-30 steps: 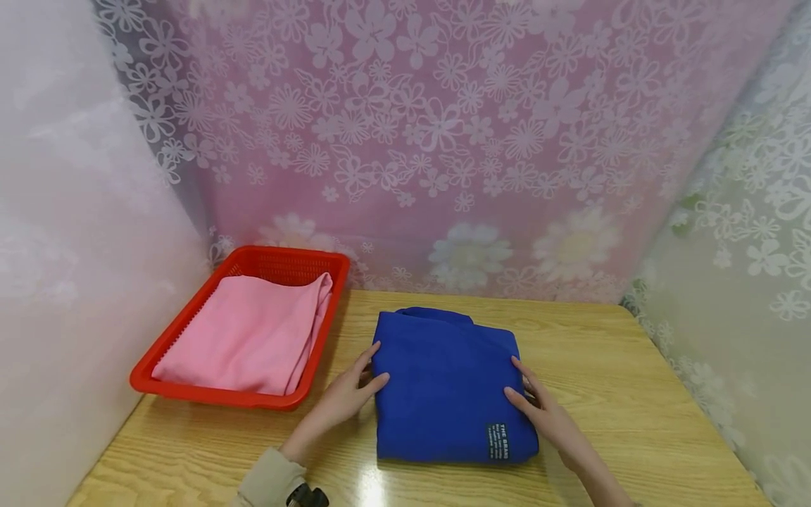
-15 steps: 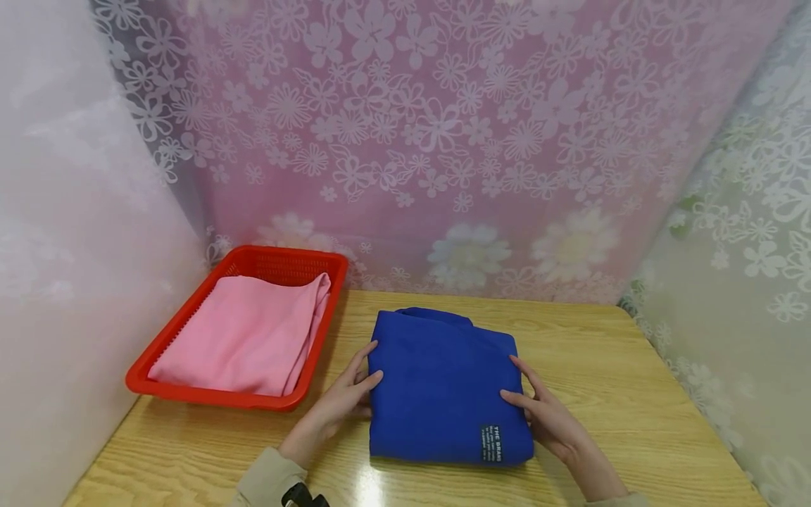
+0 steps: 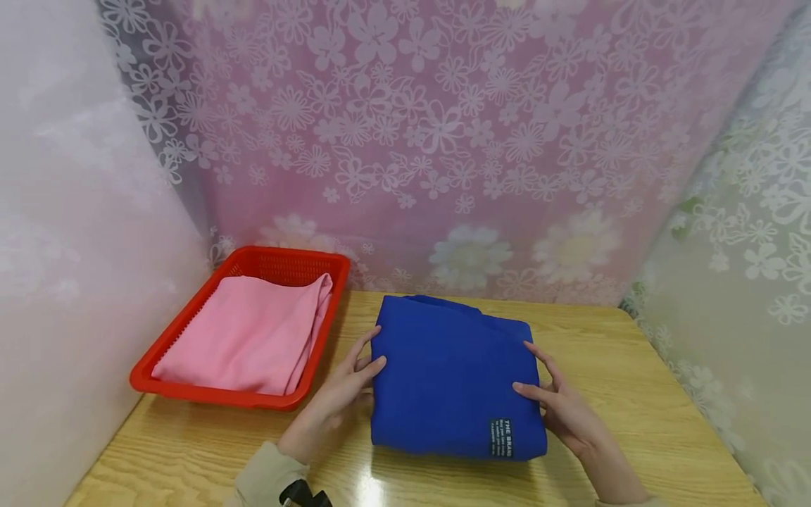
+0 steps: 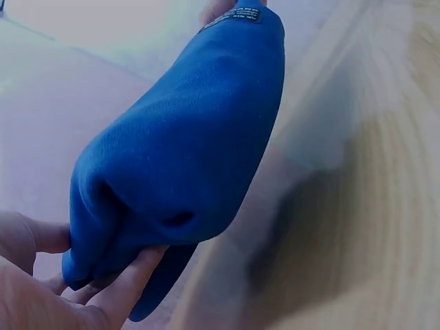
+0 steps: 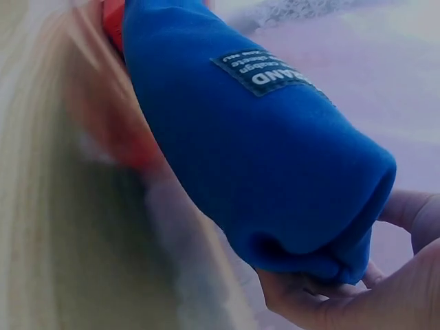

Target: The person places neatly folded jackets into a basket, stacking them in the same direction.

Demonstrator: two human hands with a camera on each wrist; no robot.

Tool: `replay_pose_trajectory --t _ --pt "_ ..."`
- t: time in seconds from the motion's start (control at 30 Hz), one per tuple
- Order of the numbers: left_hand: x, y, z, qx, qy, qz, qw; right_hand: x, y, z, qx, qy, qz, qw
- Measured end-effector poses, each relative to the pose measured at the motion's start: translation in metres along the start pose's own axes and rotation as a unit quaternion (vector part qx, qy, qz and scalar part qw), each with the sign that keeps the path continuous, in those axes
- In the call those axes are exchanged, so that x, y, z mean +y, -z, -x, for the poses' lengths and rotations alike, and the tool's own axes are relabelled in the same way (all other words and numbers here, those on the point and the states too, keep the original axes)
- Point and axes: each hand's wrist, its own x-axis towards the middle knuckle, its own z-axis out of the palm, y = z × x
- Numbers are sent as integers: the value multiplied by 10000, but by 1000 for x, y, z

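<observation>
A blue folded garment (image 3: 453,377) with a dark printed label (image 3: 501,438) near its lower right corner is held between both hands, raised off the tabletop. At its left edge, the left hand (image 3: 338,387) pinches the layers, thumb on top and fingers reaching underneath. The right hand (image 3: 567,412) grips the opposite edge the same way. In the left wrist view the rolled side of the blue garment (image 4: 185,130) hangs over the wood, with a shadow below. From the right wrist, the garment's folded end (image 5: 309,185) sits between thumb and fingers.
To the left stands a red plastic basket (image 3: 142,373) with a folded pink garment (image 3: 243,334) inside. The wooden table (image 3: 589,352) ends at a pink floral curtain (image 3: 405,141); pale sheets flank both sides.
Both hands have lifted the blue garment from the table, and it has shifted slightly right and away from the body. The basket and the pink garment stay put.
</observation>
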Motion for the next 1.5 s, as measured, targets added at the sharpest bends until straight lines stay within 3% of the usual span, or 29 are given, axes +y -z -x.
replay_pose_trajectory --t 0.17,0.37,0.5,0.63,0.87,1.17,1.37,1.5 --pt "17 -1 3 82 -237 -160 9996 -19 -3 7 20 261 148 9995" --pt "37 5 6 216 -266 -284 9990 -37 -11 9 -131 537 122 9984" --pt "52 14 9 382 -300 -528 9974 -50 -23 5 -208 713 118 9972" --pt "69 34 14 517 -334 -827 9947 -64 -49 -4 -102 870 240 9959" --pt "104 81 29 701 -209 -1279 9891 -81 -105 -26 -118 1163 -32 9931" --pt "143 161 62 832 -272 -2077 9743 -92 -187 -56 -553 1462 -506 9864" --pt "153 212 86 1012 -230 -2444 9641 -87 -244 -74 -923 1523 -701 9815" --pt "150 240 94 1235 -80 -2503 9602 -76 -275 -88 -1043 1561 -795 9790"
